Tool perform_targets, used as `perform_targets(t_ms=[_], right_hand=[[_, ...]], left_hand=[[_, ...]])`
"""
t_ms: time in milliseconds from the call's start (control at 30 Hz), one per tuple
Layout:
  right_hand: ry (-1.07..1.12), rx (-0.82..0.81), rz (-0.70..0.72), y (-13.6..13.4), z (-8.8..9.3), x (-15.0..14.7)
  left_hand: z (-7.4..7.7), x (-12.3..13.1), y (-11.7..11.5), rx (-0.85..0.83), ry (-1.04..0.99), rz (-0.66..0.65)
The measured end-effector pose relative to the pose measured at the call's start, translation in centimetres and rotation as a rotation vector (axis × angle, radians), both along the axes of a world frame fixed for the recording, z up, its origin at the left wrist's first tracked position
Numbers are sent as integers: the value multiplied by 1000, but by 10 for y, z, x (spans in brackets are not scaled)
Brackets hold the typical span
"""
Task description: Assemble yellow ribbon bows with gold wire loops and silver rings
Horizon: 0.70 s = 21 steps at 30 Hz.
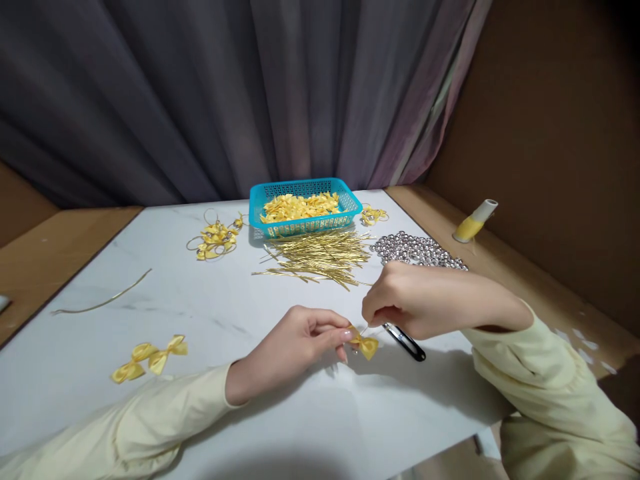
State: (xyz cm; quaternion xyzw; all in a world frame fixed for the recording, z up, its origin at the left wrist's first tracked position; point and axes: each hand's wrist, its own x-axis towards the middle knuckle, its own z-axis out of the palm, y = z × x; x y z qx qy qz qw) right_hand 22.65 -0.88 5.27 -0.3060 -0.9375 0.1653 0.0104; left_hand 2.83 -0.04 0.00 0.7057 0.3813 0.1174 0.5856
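Observation:
My left hand [305,340] pinches a yellow ribbon bow [369,347] between thumb and fingers above the white table. A small silvery bead seems to hang just under the bow, partly hidden by the fingertips. Close on the right, my right hand [405,300] is closed in a pinch on a thin pale strand [365,329] that runs to the bow; whether it is a needle or thread I cannot tell. Beneath the right hand lie black-handled thread snips [409,345], their front end hidden by that hand.
Behind the hands lies a pile of gold twist ties [320,257], beside silver beads [417,250]. A blue basket [305,228] holds yellow bows. Finished-looking looped bows [217,240], loose bows [150,357] and one tie [103,305] lie left. A yellow thread spool [473,223] stands right.

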Motion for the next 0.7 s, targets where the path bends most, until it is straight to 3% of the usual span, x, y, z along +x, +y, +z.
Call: perform_targets(t_ms=[700], right_hand=[[17,21,17,3,-4,-1]], left_hand=[[2,1,-1,-32,-9,16]])
